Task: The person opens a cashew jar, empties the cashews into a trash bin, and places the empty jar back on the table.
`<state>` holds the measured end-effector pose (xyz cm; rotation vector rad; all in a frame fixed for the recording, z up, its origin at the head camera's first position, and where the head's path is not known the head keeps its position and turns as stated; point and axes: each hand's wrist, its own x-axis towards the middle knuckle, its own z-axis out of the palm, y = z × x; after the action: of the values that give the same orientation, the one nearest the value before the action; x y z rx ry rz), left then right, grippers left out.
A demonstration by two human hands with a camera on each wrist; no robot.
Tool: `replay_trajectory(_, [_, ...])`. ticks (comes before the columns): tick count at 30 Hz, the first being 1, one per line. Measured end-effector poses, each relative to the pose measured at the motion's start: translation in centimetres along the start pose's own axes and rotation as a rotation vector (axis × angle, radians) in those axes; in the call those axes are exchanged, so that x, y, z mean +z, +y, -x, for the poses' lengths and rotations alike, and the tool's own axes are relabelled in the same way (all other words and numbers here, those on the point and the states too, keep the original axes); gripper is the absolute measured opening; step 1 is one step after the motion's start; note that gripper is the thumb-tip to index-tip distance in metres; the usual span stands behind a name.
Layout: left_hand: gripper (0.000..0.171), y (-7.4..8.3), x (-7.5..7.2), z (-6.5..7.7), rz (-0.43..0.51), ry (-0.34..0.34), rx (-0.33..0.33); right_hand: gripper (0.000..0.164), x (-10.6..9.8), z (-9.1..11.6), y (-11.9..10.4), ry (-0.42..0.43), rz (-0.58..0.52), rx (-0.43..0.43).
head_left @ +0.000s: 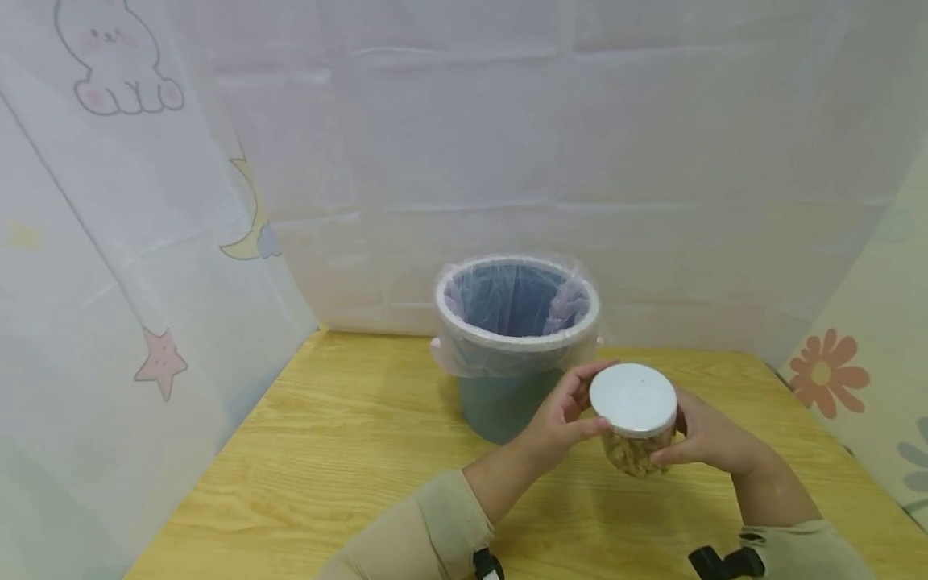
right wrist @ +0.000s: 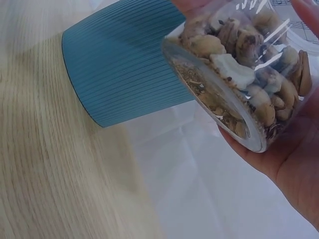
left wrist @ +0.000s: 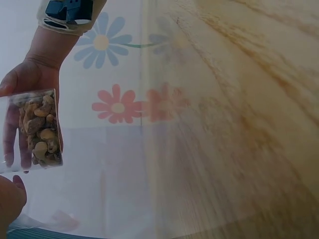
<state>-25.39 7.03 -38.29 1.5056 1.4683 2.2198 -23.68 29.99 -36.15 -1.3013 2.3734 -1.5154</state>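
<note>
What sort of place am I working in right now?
Probably a makeshift indoor booth, perhaps staged for recording: creased sheets with cartoon prints serve as walls around a wood-grain table, and a bag-lined bin sits right on it.

White round lid: no lettering legible
Clear cylindrical plastic jar of brown and cream pieces: no label or number readable
Ribbed blue-green bin with pale rim: no brand readable
Pale wall sheet with pastel cartoon prints: no words readable
</note>
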Motion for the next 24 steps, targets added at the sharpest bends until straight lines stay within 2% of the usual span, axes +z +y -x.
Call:
replay_trajectory(5, [0.076, -0.1, -0.1, 0.1, 0.054, -0.012, -0.004, 0.086, 0.1, 0.0, -0.1, -0.007, -0.023, 0.014])
replay_trajectory(11, [0.078, 0.4, -0.6, 0.1, 0.050, -0.069, -0.024, 0.085, 0.0, 0.2, -0.2, -0.032, -0.033, 0.008])
replay_trajectory(19, [0.088, 2.0, -0.8, -0.2, 0.036, -0.147, -0.062, 0.081, 0.0, 0.1, -0.1, -0.076, -0.070, -0.016])
replay_trajectory(24, [0.096, 2.9, -0.4, -0.3, 0.099, -0.174, -0.086, 0.081, 0.2, 0.0, 0.0, -0.125, -0.135, 0.004])
